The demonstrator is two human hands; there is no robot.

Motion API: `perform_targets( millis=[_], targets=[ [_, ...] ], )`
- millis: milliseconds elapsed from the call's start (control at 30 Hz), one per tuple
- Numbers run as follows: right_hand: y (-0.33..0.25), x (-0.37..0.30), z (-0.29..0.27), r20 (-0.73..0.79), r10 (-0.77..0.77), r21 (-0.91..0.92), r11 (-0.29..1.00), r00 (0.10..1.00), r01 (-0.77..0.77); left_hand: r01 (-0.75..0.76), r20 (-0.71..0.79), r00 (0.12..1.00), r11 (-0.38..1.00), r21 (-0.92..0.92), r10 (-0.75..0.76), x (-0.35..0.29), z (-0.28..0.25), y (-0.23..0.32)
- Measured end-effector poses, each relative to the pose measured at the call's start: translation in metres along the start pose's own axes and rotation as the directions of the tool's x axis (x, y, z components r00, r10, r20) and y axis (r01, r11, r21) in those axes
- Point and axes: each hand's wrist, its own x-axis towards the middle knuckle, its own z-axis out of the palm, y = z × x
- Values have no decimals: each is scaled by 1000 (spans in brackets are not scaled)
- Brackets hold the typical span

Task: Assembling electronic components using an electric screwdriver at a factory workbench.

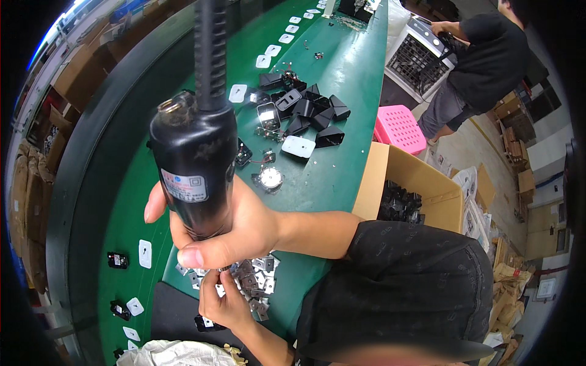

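My right hand [253,226] is wrapped round a black electric screwdriver [192,146], which stands upright close to the camera. A ribbed cable sleeve [210,55] rises from its top. Just below its lower end, my left hand [227,308] has thumb and fingertips pinched together. What they hold is hidden by the tool and my right thumb. Beside the left fingers lies a pile of small silvery metal plates [262,283]. A dark part with metal on it [207,323] is partly visible under my left hand, on a black mat [174,311].
Black plastic housings [305,116] and a round white-faced part [270,178] lie on the green table [329,189]. White plates [144,254] line the green belt at left. A cardboard box [436,207] of black parts, a pink basket [400,129] and a person [488,61] are at right.
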Motion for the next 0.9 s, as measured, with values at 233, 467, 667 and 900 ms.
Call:
perform_targets(
  millis=[233,467,667,900],
  targets=[
    [5,3,0,3,35,75,997,999,-35,4,85,996,1000,-17,-2,1,-8,-1],
    [6,5,-4,-3,-101,-163,982,995,99,28,22,999,994,-102,-26,3,-9,5],
    [-8,-2,-14,326,-31,133,991,945,-13,11,-35,999,969,-248,-20,9,-11,12],
    [0,-1,-13,292,-89,123,991,952,54,-87,-127,990,967,-241,58,5,-7,1]
  ],
)
